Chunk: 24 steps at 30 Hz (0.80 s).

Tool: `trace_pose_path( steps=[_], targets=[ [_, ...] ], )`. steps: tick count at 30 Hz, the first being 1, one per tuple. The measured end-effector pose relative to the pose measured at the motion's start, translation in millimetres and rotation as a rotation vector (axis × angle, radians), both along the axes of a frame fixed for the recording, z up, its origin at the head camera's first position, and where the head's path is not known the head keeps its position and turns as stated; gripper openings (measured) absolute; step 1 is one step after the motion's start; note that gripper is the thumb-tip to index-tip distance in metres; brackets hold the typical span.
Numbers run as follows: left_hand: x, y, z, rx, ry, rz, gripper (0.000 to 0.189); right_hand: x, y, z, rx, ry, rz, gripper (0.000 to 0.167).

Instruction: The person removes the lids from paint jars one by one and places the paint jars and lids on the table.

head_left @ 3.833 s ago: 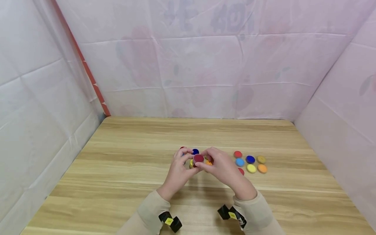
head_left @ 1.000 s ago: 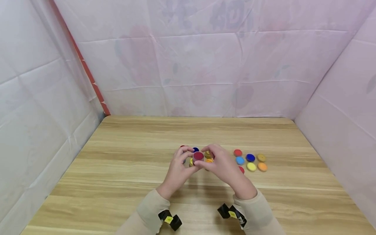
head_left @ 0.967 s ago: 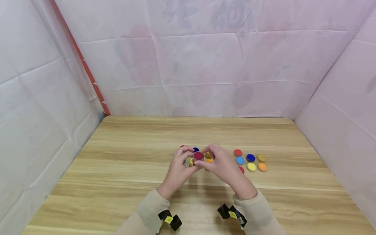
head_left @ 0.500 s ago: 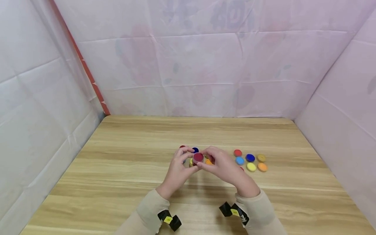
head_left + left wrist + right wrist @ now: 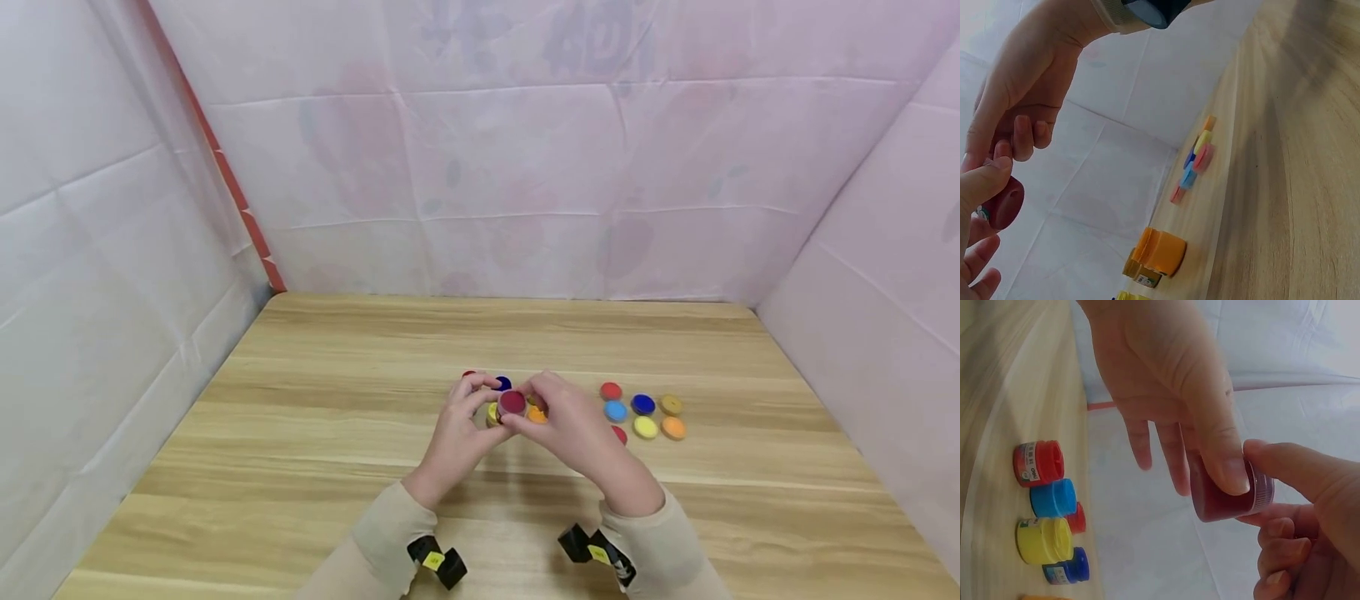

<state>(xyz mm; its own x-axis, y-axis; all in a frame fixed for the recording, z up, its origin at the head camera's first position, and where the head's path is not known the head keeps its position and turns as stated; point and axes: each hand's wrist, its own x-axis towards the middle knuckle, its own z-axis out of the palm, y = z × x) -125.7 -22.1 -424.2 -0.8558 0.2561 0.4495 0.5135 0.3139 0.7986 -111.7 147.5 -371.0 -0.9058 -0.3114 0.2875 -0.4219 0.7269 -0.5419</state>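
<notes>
A small dark red paint jar is held off the table between both hands. My left hand grips the jar's body, its thumb lying along the side in the right wrist view. With thumb and forefinger my right hand pinches the clear ridged lid. The lid still sits on the jar in that view. Behind and below the hands stand lidless paint jars: a red jar, a light blue jar, a yellow jar, a dark blue jar and an orange jar.
To the right lie several loose round lids, among them a dark blue lid, a yellow lid and an orange lid. The wooden table is enclosed by pale cloth walls.
Both hands keep hold of the dark red jar in nearly the same place. My right fingers have shifted slightly at the lid, opening out and drawing in again. The loose lids have not moved.
</notes>
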Motion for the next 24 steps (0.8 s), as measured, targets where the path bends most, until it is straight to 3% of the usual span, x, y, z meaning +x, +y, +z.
trace_pose_path(
  steps=[9,16,24],
  targets=[
    [1.7,-1.7,0.1,0.001,-0.034,-0.010,0.027,0.4,2.1,2.3,0.013,-0.036,0.105,0.028],
    [1.5,-1.8,0.8,-0.001,-0.006,0.001,0.035,0.5,4.3,5.2,0.013,-0.048,0.038,0.053],
    [2.4,1.0,0.7,-0.003,-0.010,0.001,0.032,0.1,3.8,1.2,-0.026,0.007,0.012,0.029]
  ],
)
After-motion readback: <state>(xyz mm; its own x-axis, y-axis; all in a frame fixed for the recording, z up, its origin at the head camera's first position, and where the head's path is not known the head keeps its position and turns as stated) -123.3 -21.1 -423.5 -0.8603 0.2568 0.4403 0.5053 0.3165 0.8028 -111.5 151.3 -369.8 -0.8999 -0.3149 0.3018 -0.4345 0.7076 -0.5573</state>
